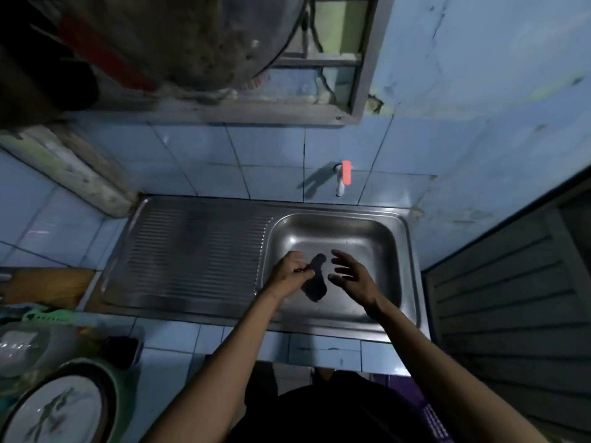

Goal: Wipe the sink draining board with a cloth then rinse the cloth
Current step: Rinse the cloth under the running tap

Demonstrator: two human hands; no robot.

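A dark cloth hangs over the steel sink basin. My left hand pinches its upper edge with curled fingers. Just to the right of the cloth, my right hand hovers with spread fingers and does not touch it. The ribbed draining board lies left of the basin with nothing on it. A white tap with a red handle sticks out of the tiled wall above the basin; I see no water running from it.
A wooden board lies left of the sink. A patterned plate, a green bowl and plastic ware crowd the lower left counter. A pipe slants down the left wall. A window frame is above, and a slatted panel is at the right.
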